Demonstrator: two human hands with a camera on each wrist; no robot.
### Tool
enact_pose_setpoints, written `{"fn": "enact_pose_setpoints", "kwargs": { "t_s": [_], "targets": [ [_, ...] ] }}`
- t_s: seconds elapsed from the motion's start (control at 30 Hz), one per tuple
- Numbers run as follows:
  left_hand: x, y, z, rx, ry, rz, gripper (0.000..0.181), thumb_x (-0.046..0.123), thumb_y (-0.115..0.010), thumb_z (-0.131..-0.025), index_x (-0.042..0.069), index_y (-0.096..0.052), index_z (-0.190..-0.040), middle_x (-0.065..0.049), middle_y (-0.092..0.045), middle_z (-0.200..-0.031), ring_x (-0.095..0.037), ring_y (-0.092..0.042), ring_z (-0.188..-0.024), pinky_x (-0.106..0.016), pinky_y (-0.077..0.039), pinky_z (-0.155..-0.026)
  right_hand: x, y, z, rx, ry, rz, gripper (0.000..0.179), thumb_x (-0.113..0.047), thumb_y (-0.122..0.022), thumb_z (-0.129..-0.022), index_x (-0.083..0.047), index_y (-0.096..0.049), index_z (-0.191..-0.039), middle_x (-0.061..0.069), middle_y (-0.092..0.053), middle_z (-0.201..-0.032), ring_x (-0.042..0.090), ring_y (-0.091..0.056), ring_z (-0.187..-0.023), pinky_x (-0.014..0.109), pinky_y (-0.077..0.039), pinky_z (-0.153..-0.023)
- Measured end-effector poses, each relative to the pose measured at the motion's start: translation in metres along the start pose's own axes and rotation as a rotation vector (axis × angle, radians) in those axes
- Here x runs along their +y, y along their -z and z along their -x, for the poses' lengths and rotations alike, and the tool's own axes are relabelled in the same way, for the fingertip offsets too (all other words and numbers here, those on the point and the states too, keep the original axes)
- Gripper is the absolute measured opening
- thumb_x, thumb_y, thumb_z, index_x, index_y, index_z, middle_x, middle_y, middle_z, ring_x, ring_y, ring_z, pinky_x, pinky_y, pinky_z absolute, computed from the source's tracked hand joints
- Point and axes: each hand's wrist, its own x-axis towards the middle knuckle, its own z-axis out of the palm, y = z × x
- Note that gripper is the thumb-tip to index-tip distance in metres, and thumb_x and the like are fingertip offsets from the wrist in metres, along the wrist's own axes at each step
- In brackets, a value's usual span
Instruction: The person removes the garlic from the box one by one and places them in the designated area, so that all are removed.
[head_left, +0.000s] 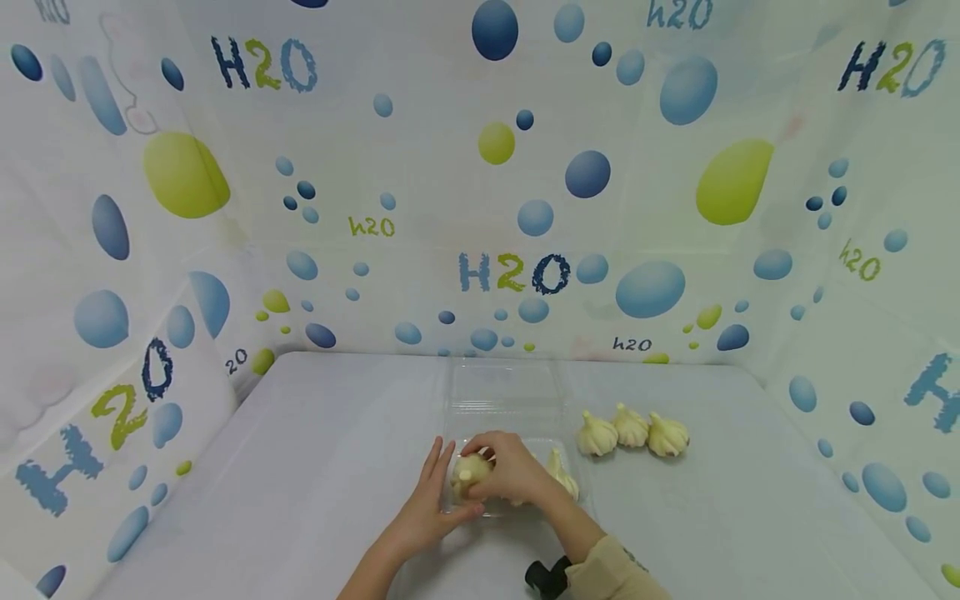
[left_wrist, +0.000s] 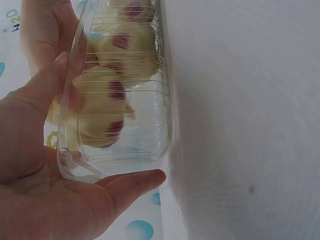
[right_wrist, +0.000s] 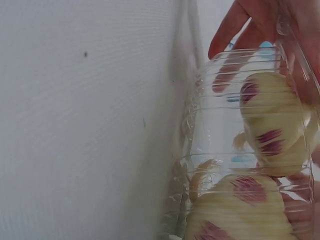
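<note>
A clear plastic clamshell container (head_left: 551, 443) stands on the table with its lid folded back. My right hand (head_left: 517, 471) reaches in from above and grips a garlic bulb (head_left: 468, 479) at the container's left end between thumb and fingers. Straight fingers of my left hand (head_left: 426, 515) rest along the left end of the container, thumb near its front corner. Another garlic bulb (head_left: 562, 477) sits at the right end, partly behind the right wrist. Through the ribbed wall, the left wrist view shows purple-streaked bulbs (left_wrist: 100, 107) inside.
Three garlic bulbs (head_left: 632, 427) lie together on the white table right of the container. The clear lid (head_left: 504, 387) lies behind, toward the back wall. Printed sheeting (head_left: 420, 167) encloses the table at the back and sides. A black wrist device (head_left: 547, 577) shows near the right sleeve.
</note>
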Motion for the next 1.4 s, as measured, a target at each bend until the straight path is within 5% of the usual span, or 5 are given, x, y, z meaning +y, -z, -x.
{"fn": "enact_pose_setpoints", "kwargs": {
  "t_s": [0.9, 1.4],
  "targets": [
    [0.010, 0.001, -0.007, -0.004, 0.047, -0.002, 0.093, 0.037, -0.070, -0.080, 0.003, -0.013, -0.146, -0.023, 0.004, -0.150, -0.047, -0.008, -0.133, -0.065, -0.022, -0.096, 0.001, 0.037, 0.010, 0.118, -0.045, -0.212, 0.043, -0.020, -0.083, -0.067, -0.011, -0.065, -0.104, 0.001, -0.062, -0.105, 0.022, -0.056, -0.092, 0.030, -0.051, -0.070],
    [0.012, -0.001, -0.009, 0.002, 0.056, -0.016, 0.093, 0.034, -0.071, -0.080, 0.003, -0.013, -0.146, -0.023, 0.004, -0.150, -0.047, -0.008, -0.133, -0.065, -0.023, -0.096, 0.006, 0.052, 0.020, 0.222, -0.023, -0.216, 0.042, -0.015, -0.083, -0.066, -0.008, -0.065, -0.104, 0.006, -0.062, -0.106, 0.023, -0.057, -0.089, 0.026, -0.052, -0.065]
  ]
}}
